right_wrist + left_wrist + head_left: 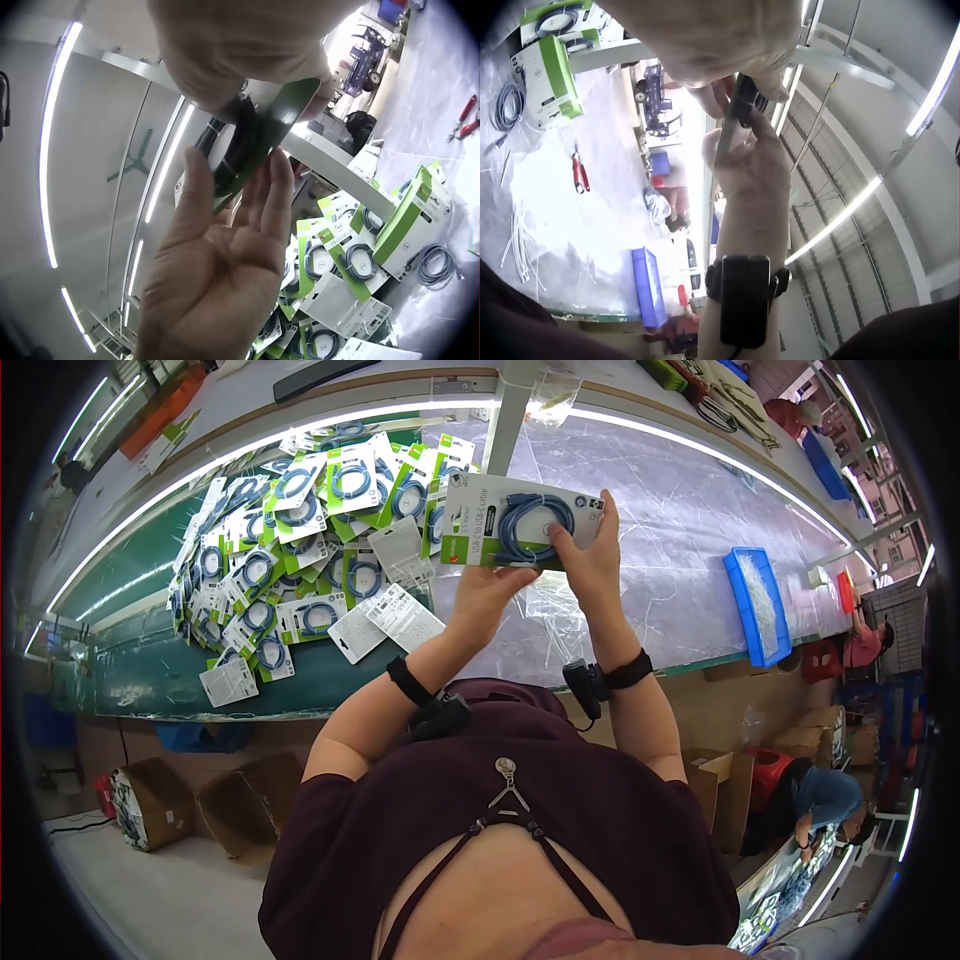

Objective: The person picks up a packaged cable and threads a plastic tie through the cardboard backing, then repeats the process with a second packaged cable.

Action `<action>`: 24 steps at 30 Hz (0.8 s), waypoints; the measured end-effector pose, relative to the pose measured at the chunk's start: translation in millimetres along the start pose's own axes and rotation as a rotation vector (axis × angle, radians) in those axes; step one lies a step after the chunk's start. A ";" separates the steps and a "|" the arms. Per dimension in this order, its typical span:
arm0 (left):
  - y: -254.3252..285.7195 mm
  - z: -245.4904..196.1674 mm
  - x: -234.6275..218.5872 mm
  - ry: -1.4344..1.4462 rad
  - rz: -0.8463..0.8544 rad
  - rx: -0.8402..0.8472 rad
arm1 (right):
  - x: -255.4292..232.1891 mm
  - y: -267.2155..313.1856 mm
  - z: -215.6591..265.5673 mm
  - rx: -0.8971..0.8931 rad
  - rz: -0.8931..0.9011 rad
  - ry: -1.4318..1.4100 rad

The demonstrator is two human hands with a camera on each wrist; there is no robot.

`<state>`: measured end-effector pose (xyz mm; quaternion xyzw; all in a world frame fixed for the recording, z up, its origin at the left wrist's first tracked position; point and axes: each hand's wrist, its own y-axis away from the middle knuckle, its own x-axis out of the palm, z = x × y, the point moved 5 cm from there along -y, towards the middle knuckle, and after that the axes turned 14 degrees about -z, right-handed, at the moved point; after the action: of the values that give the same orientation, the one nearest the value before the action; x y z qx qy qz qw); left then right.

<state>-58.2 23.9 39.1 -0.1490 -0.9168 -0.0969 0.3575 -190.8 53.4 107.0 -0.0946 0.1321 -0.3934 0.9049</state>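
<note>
Right hand [594, 565] pinches the right end of the carded USB-C cable [480, 525], thumb by the coil. Left hand [482, 605] grips its lower edge, fingertips partly hidden so exact contact is unclear. Pack is held above the table [660, 580], right of the pile of carded cables [303, 520]

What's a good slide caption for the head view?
Left hand and right hand hold a cable pack over the bench, near a heap of similar packs.
</note>
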 end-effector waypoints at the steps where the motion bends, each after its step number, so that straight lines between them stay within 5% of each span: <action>1: -0.4 4.2 1.2 0.005 -0.042 0.062 | 3.3 1.0 -7.0 -0.086 -0.012 0.057; 4: 0.6 7.8 -1.2 0.019 -0.132 0.184 | 8.5 3.7 -19.1 -0.256 -0.028 0.174; 7: -4.2 7.6 -8.9 0.059 -0.153 0.040 | 13.2 5.2 -12.8 -0.461 -0.026 0.280; 20: -15.6 -18.9 -17.6 -0.020 -0.162 0.223 | 22.3 5.3 -7.6 -0.172 0.055 0.128; 24: -19.8 2.2 -30.8 0.046 -0.126 -0.067 | 19.5 3.8 -11.8 -0.252 0.043 0.219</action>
<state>-44.8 -0.4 15.0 -0.1006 -0.9121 -0.1534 0.3666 -179.1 40.8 91.6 -0.1611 0.2803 -0.3624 0.8742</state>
